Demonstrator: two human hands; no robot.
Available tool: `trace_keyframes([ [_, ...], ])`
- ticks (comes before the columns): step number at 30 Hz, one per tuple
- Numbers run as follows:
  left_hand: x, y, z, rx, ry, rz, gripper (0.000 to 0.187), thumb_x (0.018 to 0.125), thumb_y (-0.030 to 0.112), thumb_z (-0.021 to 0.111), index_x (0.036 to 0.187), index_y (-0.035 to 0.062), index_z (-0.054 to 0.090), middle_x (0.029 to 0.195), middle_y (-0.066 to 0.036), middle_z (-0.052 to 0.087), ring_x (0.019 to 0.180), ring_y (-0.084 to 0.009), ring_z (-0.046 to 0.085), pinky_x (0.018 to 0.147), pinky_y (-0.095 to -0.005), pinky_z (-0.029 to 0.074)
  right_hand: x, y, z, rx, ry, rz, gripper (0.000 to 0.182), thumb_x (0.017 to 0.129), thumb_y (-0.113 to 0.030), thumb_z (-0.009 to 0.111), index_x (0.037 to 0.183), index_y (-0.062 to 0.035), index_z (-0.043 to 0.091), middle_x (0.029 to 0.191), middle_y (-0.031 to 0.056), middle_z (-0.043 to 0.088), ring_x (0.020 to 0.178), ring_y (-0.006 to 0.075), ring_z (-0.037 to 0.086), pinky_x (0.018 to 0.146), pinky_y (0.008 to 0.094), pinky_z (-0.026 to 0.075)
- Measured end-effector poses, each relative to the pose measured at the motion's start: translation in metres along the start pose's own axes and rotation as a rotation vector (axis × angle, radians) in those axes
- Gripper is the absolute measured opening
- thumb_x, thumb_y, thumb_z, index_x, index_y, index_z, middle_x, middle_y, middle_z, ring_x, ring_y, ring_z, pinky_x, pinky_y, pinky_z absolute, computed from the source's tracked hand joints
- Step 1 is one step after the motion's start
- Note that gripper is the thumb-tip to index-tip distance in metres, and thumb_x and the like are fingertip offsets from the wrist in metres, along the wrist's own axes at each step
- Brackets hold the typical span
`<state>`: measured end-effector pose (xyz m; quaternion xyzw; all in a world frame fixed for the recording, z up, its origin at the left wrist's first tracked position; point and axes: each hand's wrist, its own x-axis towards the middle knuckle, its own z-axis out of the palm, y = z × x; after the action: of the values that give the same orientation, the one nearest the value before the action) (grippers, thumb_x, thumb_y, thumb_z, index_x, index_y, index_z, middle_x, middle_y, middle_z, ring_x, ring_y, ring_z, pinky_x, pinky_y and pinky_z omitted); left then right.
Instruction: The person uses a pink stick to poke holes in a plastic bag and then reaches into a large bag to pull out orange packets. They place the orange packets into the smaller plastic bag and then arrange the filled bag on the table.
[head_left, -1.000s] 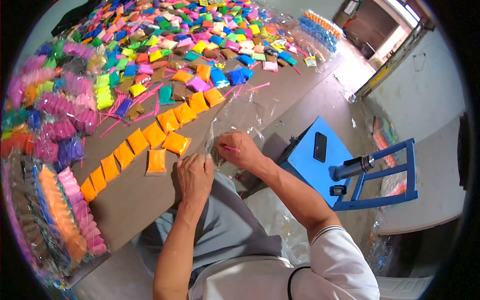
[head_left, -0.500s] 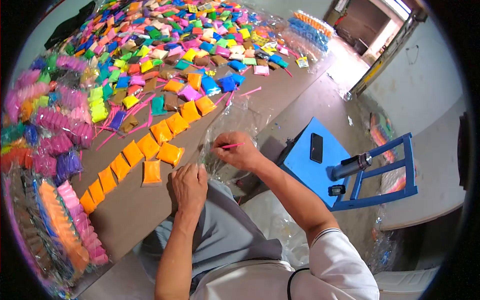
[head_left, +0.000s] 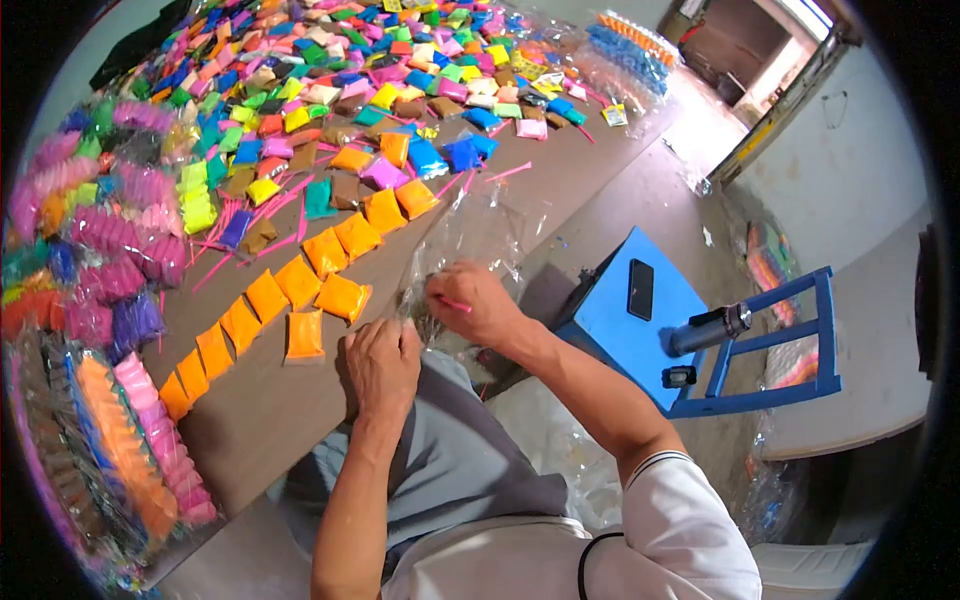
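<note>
Several orange packets (head_left: 297,283) lie in a slanting row on the brown table (head_left: 262,420). One more orange packet (head_left: 304,335) is just left of my left hand (head_left: 383,368), which is at the table's near edge with its fingers curled and pressed together on the edge of a clear plastic bag (head_left: 462,232). What its fingertips pinch is too small to make out. My right hand (head_left: 474,302) is closed around a thin pink stick (head_left: 456,304), over the lower part of the bag.
Many colourful packets (head_left: 330,90) are heaped at the back. Bundled packet strips (head_left: 125,435) stand on the left. On the right, a blue chair (head_left: 625,330) bears a phone (head_left: 640,289), a dark bottle (head_left: 711,330) and a small black object (head_left: 679,377).
My right hand has turned slightly, and the pink stick now points down to the right and shows less of its length. The view has shifted a little.
</note>
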<state>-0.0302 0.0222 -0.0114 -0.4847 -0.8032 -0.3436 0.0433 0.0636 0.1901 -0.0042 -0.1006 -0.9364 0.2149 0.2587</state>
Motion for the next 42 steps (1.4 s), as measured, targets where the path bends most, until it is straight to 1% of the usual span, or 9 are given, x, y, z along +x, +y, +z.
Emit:
trace_keyframes([
  [3, 0.002, 0.002, 0.0, -0.043, 0.047, 0.024, 0.028, 0.091, 0.018, 0.057, 0.071, -0.0001, 0.053, 0.076, -0.018, 0.059, 0.077, -0.0384, 0.058, 0.074, -0.0474, 0.04, -0.001, 0.0, 0.004, 0.008, -0.008, -0.011, 0.007, 0.077, -0.01, 0.065, 0.078, -0.0027, 0.064, 0.073, 0.0154, 0.062, 0.074, 0.0369, 0.06, 0.067, 0.0445, 0.049],
  [8, 0.001, 0.001, -0.002, -0.018, 0.04, 0.026, 0.02, 0.087, 0.015, 0.062, 0.072, 0.0027, 0.056, 0.075, -0.013, 0.061, 0.076, -0.033, 0.06, 0.074, -0.0459, 0.041, 0.008, 0.011, -0.008, -0.037, 0.006, 0.111, 0.008, 0.076, -0.009, 0.065, 0.078, -0.0018, 0.063, 0.073, 0.0164, 0.061, 0.074, 0.0375, 0.06, 0.068, 0.0459, 0.049],
  [11, 0.001, 0.004, -0.003, -0.045, 0.057, 0.024, 0.025, 0.091, 0.018, 0.058, 0.073, 0.0002, 0.056, 0.078, -0.017, 0.061, 0.078, -0.0377, 0.059, 0.075, -0.0468, 0.041, 0.006, -0.012, -0.002, 0.062, -0.012, 0.011, 0.009, 0.076, -0.011, 0.064, 0.077, -0.0014, 0.063, 0.074, 0.018, 0.061, 0.074, 0.0382, 0.06, 0.067, 0.0467, 0.049],
  [15, 0.002, 0.002, -0.002, -0.05, 0.039, 0.021, 0.026, 0.09, 0.019, 0.059, 0.073, 0.0004, 0.056, 0.078, -0.017, 0.061, 0.079, -0.0372, 0.06, 0.076, -0.0467, 0.042, 0.006, -0.003, 0.008, 0.113, -0.053, 0.123, 0.011, 0.076, -0.012, 0.063, 0.076, -0.0007, 0.062, 0.074, 0.019, 0.061, 0.074, 0.0389, 0.06, 0.067, 0.0467, 0.048],
  [20, 0.001, 0.0, 0.001, -0.043, 0.056, 0.02, 0.025, 0.09, 0.018, 0.06, 0.072, 0.001, 0.056, 0.077, -0.017, 0.061, 0.077, -0.0369, 0.06, 0.075, -0.0464, 0.042, 0.017, 0.005, -0.004, -0.094, -0.054, 0.204, 0.013, 0.076, -0.013, 0.064, 0.075, 0.0002, 0.062, 0.074, 0.0187, 0.062, 0.073, 0.0398, 0.061, 0.065, 0.046, 0.048],
  [26, 0.0, 0.003, 0.0, -0.04, 0.083, 0.034, 0.02, 0.086, 0.015, 0.062, 0.071, 0.0026, 0.056, 0.075, -0.014, 0.061, 0.077, -0.0335, 0.061, 0.074, -0.0464, 0.042, 0.006, -0.011, 0.002, 0.091, -0.041, 0.055, 0.011, 0.076, -0.01, 0.064, 0.076, -0.0001, 0.062, 0.073, 0.0188, 0.061, 0.071, 0.0403, 0.06, 0.063, 0.0464, 0.048],
  [34, 0.0, 0.003, -0.001, -0.043, 0.077, 0.032, 0.021, 0.087, 0.016, 0.061, 0.071, 0.002, 0.057, 0.075, -0.015, 0.061, 0.076, -0.0348, 0.06, 0.075, -0.0457, 0.042, 0.015, 0.003, -0.009, -0.068, 0.014, 0.126, 0.009, 0.075, -0.01, 0.064, 0.077, -0.001, 0.063, 0.073, 0.0193, 0.062, 0.072, 0.0397, 0.06, 0.063, 0.0461, 0.048],
  [40, -0.001, 0.003, 0.001, -0.016, 0.093, 0.031, 0.021, 0.086, 0.015, 0.062, 0.07, 0.0033, 0.057, 0.074, -0.013, 0.061, 0.077, -0.0327, 0.061, 0.075, -0.0454, 0.042, 0.008, -0.011, 0.005, 0.091, -0.048, 0.179, 0.011, 0.074, -0.012, 0.065, 0.077, -0.0019, 0.065, 0.075, 0.0192, 0.063, 0.072, 0.0386, 0.062, 0.063, 0.045, 0.049],
  [42, -0.001, 0.004, 0.0, -0.016, 0.092, 0.042, 0.021, 0.086, 0.015, 0.062, 0.069, 0.0034, 0.056, 0.074, -0.013, 0.061, 0.076, -0.0326, 0.061, 0.075, -0.0453, 0.042, 0.013, 0.001, 0.005, -0.06, 0.016, 0.191, 0.011, 0.074, -0.012, 0.064, 0.078, -0.0019, 0.065, 0.075, 0.0196, 0.063, 0.071, 0.0386, 0.062, 0.063, 0.0445, 0.05],
])
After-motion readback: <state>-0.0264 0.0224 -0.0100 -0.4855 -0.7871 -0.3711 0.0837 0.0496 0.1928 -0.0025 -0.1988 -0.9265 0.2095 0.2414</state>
